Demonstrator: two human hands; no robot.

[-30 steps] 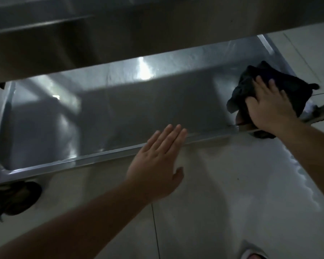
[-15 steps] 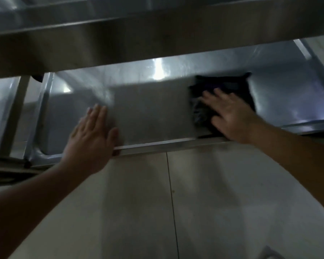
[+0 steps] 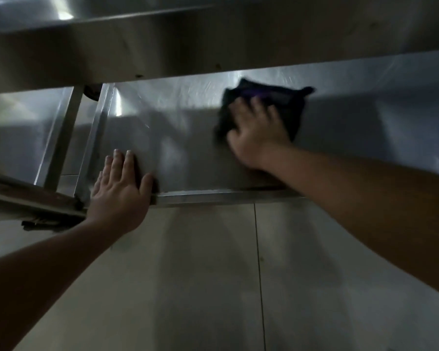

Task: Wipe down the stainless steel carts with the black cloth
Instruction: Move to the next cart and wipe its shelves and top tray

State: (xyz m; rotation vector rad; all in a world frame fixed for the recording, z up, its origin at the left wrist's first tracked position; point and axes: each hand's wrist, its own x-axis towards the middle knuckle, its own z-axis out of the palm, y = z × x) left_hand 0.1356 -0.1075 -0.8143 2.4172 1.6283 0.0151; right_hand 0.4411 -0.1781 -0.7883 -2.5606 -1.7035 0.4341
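- The black cloth (image 3: 276, 102) lies flat on the cart's lower shelf (image 3: 188, 138), toward the back edge and about midway along it, under the overhang of the upper shelf (image 3: 162, 54).
- The right hand (image 3: 257, 130) presses down on the cloth, fingers spread and fairly straight, palm on the near part of the fabric; it pushes rather than pinches.
- The left hand (image 3: 119, 188) rests flat at the shelf's front left corner, fingers together, thumb out along the front rim (image 3: 213, 196), probably steadying the cart.
- The cloth looks soft, light and limp, so it should bunch if dragged by one edge; a broad palm over its middle seems the best hold.
- The steel is smooth and shiny, likely slippery, so the cloth should glide easily.
- A second cart (image 3: 23, 127) stands at the left; tiled floor (image 3: 213, 274) lies below.
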